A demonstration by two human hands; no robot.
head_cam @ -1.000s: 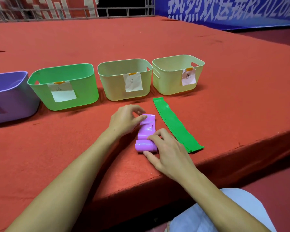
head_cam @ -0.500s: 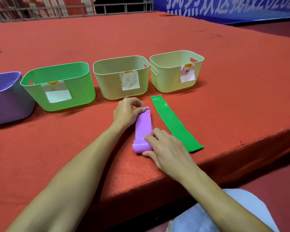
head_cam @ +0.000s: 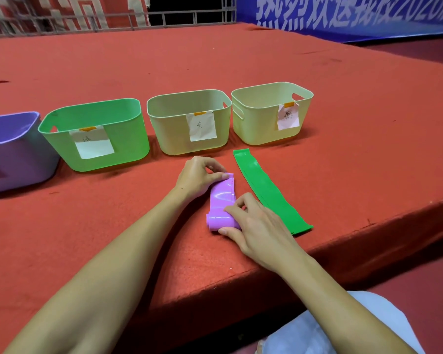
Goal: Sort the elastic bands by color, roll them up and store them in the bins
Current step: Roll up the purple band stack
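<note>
We see the purple elastic band (head_cam: 221,200) lying on the red carpeted platform (head_cam: 343,98) with its long axis running near to far, its near end rolled into a coil. Our right hand (head_cam: 256,226) curls thumb and fingers around that coil, while our left hand (head_cam: 197,176) pinches the band's far end. The green elastic band (head_cam: 269,192) lies flat just right of it, near the four bins: purple bin (head_cam: 13,154), green bin (head_cam: 97,134), and two cream bins (head_cam: 189,123).
</note>
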